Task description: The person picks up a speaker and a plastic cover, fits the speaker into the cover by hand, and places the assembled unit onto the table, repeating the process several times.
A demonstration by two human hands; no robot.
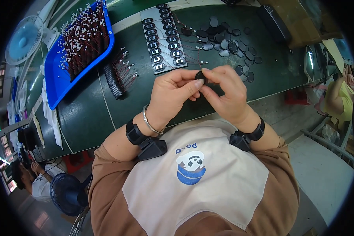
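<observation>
Between my two hands, over the near edge of the green table, is a small black oval piece. My left hand pinches it with thumb and forefinger. The fingertips of my right hand close on its other side. Just beyond my hands lies a pale tray with two columns of small black oval units, thin wires trailing from its right side. To the right of the tray, loose black oval pieces are scattered in a pile, some with shiny faces.
At the left, a blue bin holds many wired parts with white connectors. Beside it lies a row of black wired units. A black case and a cardboard box stand at the back right. Fans and other people are at both sides.
</observation>
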